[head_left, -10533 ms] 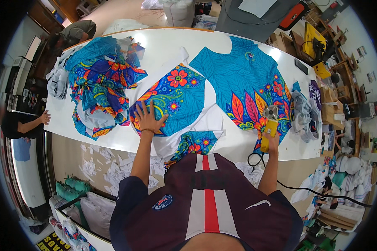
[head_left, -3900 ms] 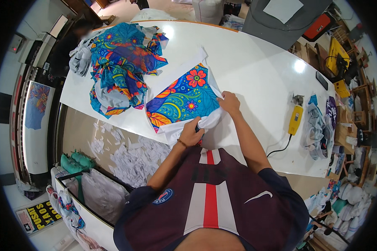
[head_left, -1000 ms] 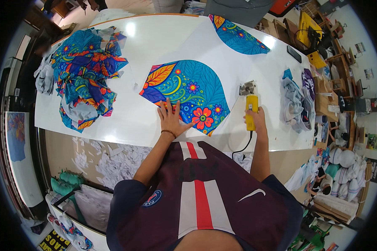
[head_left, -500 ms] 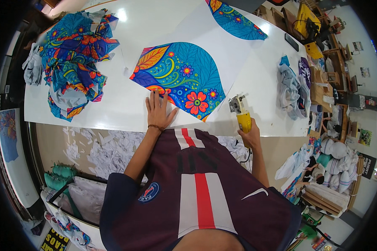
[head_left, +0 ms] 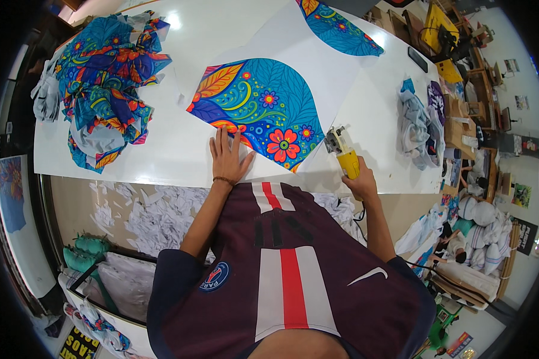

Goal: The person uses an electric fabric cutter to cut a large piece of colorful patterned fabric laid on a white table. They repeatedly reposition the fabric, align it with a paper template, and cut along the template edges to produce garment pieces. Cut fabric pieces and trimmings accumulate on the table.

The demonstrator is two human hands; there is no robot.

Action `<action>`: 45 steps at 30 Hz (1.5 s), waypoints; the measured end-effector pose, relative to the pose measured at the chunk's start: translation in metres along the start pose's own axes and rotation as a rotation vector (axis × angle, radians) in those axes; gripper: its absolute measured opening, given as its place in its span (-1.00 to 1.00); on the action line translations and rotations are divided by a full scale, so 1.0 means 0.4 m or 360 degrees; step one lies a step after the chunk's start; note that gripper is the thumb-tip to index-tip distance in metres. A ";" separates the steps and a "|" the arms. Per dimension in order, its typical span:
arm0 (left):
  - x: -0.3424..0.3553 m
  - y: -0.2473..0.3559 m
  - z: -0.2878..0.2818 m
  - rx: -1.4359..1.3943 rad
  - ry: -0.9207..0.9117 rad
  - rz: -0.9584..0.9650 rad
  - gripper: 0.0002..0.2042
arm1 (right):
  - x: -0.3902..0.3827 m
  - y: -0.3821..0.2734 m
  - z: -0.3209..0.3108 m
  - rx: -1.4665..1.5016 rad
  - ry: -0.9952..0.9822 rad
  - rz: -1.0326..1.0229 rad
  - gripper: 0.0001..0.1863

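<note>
A brightly printed floral fabric panel [head_left: 275, 102] with a curved top edge lies flat in front of me. My left hand [head_left: 229, 158] rests with fingers spread, the fingertips on the panel's lower left edge. In my right hand [head_left: 362, 180] is a yellow electric fabric cutter [head_left: 348, 163], gripped by its body. Its metal head stands on the table just beside the panel's right corner, tilted toward it; whether the blade touches the cloth I cannot tell.
The white table [head_left: 179, 152] carries a heap of printed pieces [head_left: 111, 78] at left, another printed piece [head_left: 341, 30] at the far right, a phone [head_left: 417, 60], and crumpled grey cloth [head_left: 416, 122] at right. White scraps [head_left: 161, 218] litter the floor below. The cutter's cord hangs by my right forearm.
The cutter's head has swung slightly left and tilted toward the panel's right corner. My right forearm has shifted a little to the right. My left hand has hardly moved.
</note>
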State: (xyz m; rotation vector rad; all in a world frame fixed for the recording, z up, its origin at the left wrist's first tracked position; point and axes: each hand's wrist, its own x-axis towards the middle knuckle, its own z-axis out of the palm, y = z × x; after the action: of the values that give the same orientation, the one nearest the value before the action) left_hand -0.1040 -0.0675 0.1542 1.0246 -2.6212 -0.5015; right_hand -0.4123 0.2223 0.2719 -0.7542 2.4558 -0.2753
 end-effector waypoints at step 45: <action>0.012 0.023 -0.036 -0.0061 -0.0053 -0.0202 -0.12 | 0.505 -0.273 -0.148 -0.0370 -0.0146 -0.0299 -0.21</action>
State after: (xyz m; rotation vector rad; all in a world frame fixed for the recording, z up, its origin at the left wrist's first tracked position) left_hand -0.1075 -0.0677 0.1715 1.1857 -2.5759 -0.6005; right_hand -0.5352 0.0195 0.2683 -1.0753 2.3577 -0.0228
